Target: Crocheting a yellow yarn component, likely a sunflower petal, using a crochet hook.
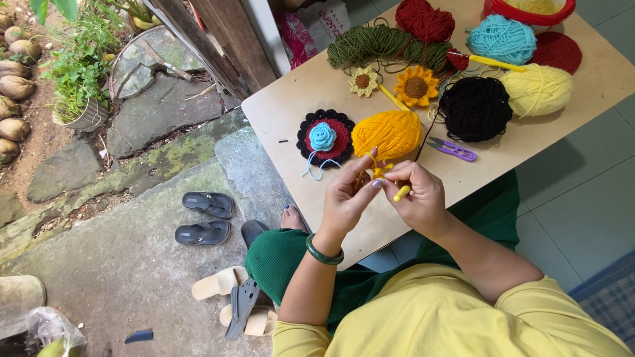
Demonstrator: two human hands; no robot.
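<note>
Yarn (374,166), orange-yellow, soft and light, pinched between the fingertips of the left hand (345,198), with the right hand (417,197) closed on a yellow crochet hook (401,193) just beside it, both held close together above the near edge of the table (291,112). Limp, stretchy and easily snagged by the look of it, so best held lightly near the working loop, not tugged. Farther off, fed from the orange-yellow ball (387,134), with purple snips (452,149) and a black ball (475,108) beyond.

head view, steeply downward, near table (297,106)
</note>
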